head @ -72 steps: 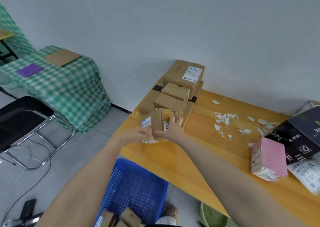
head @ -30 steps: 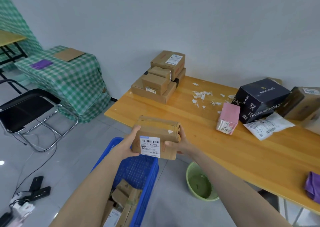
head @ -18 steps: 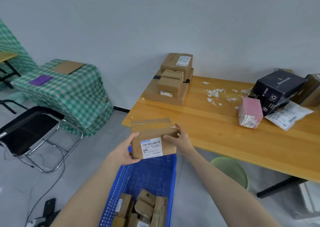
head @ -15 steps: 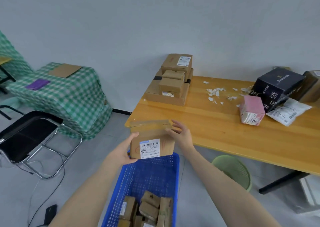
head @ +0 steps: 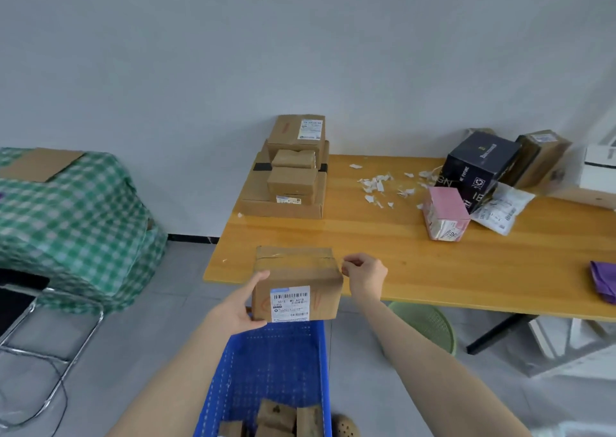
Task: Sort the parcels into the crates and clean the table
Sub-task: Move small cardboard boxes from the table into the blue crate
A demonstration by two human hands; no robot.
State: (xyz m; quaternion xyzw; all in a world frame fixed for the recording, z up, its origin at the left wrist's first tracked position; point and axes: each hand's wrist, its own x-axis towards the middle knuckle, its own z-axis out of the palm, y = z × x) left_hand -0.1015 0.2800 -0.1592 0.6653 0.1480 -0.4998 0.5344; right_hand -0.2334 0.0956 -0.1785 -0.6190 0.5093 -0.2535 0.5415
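Over the blue crate [head: 273,363] at 6 o'clock, our L hand [head: 238,306] grips the cardboard parcel [head: 297,278] at its 9 o'clock end, long axis 9–3; R hand [head: 365,275] curled at 3, hold unclear.

Left forearm [head: 173,390] and right forearm [head: 426,370], both bare, reach forward from the lower edge of the view and converge slightly. Left hand [head: 240,307]: palm turned inward, thumb raised along the left face of the parcel [head: 296,286], fingers wrapped under its lower left corner, gripping it. Right hand [head: 366,275]: held a little higher, fingers curled, thumb and fingertips at the parcel's upper right corner; whether they pinch it cannot be told.
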